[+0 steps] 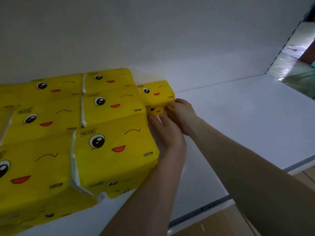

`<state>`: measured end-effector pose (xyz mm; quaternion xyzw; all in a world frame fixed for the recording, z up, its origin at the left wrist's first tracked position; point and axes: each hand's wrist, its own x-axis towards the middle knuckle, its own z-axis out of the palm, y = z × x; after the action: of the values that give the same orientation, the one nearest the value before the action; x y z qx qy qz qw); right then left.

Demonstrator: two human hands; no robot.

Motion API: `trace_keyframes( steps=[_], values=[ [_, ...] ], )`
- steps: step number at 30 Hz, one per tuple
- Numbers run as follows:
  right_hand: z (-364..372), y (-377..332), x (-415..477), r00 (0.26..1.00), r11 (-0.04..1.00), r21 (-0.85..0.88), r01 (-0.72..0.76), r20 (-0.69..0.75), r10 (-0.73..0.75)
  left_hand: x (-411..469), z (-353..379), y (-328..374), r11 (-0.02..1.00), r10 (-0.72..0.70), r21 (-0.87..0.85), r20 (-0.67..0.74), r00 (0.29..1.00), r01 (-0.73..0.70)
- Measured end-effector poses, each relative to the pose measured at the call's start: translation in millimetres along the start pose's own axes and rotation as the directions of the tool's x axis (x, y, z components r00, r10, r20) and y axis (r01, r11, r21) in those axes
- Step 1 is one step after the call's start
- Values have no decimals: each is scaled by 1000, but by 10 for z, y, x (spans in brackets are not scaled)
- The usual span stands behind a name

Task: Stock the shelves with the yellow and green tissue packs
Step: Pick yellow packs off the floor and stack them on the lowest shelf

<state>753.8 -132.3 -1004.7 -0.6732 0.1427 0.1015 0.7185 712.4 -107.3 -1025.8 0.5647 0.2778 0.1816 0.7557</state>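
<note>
I see a flat white shelf board (238, 116) in dim light, backed by a plain white rear panel (153, 31). At its right end stands a slotted upright post (286, 43), with pale planked floor (296, 68) beyond it and a brown surface (221, 223) below the shelf edge

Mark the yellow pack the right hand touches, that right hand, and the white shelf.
yellow pack (153, 96): head view, top face, by the printed mouth.
right hand (183, 116): head view, back of the hand.
white shelf (238, 116): head view, bare board right of the hands.

Tissue packs (109, 150) in rows on shelf (238, 116) left, 1 pack (156, 92) rightmost at back
</note>
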Motion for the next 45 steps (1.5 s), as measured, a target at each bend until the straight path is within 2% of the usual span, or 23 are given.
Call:
trace_keyframes(
  steps=[2,4,6,7,8,9,10,11,12,13,14,16,19,23,27,29,32,35,37,39,42,43,45],
  values=[
    [10,32,-9,1000,998,59,-7,16,6,94,3,-15,998,8,-62,-58,998,-11],
    [7,70,-61,1000,996,89,-17,13,15,47,13,14,995,-8,102,-54,998,14],
    [-31,90,-167,1000,995,98,-21,0,21,-156,-81,75,991,4,130,15,1000,-6],
    [-61,87,-248,1000,994,105,-20,-7,21,-225,-120,107,971,-19,239,-20,1000,23],
    [-110,79,-350,1000,993,119,-21,-12,22,-299,-197,92,991,-68,117,-8,998,68],
    [-181,77,-476,1000,991,133,-21,-18,24,-446,-242,109,958,-226,-179,0,974,223],
    [-267,73,-616,999,989,147,-17,-27,21,-559,-269,102,899,-270,-342,60,961,274],
    [-373,73,-765,999,989,146,-7,-42,13,-659,-323,104,985,-163,-55,63,985,166],
    [-495,85,-927,998,990,141,13,-65,-4,-786,-346,130,946,-24,325,62,998,3],
    [-636,105,-1094,995,991,128,35,-94,-23,-947,-349,-12,921,37,375,185,982,-105],
    [-786,133,-1275,992,992,112,51,-123,-37,-1109,-406,-127,928,29,351,270,963,-126],
    [-1114,234,-1658,980,995,72,64,-192,-50,-1531,-515,-192,941,-60,330,390,919,-79],
    [-1623,496,-2237,956,998,48,49,-292,-33,-2118,-681,-341,914,-172,397,561,810,-80],
    [-2209,970,-2987,890,999,-12,-42,-455,32,-2777,-786,-632,786,-456,610,683,570,-103],
    [-2668,1458,-3662,793,991,-14,-132,-601,97,-3243,-818,-925,609,-651,727,687,323,-319],
    [-2881,1695,-3940,713,976,-99,-194,-698,71,-3369,-829,-1068,528,-694,726,668,268,-441],
    [-3088,1980,-4260,616,915,-191,-355,-784,76,-3470,-838,-1183,420,-742,746,610,278,-517],
    [-3132,2177,-4408,608,865,-70,-497,-739,290,-3553,-880,-1264,372,-786,751,567,245,-546],
    [-3101,2250,-4440,632,871,28,-491,-676,378,-3603,-911,-1330,388,-794,763,562,234,-517],
    [-3083,2250,-4450,640,905,50,-423,-690,337,-3636,-913,-1333,432,-796,801,555,242,-415],
    [-3055,2108,-4433,611,943,188,-276,-723,323,-3636,-866,-1261,532,-796,843,530,294,-78],
    [-3040,2037,-4407,607,944,246,-220,-723,330,-3617,-843,-1225,573,-779,820,539,321,13],
    [-2989,1901,-4317,610,940,314,-137,-721,330,-3534,-799,-1161,664,-696,744,579,424,74]
  ],
)
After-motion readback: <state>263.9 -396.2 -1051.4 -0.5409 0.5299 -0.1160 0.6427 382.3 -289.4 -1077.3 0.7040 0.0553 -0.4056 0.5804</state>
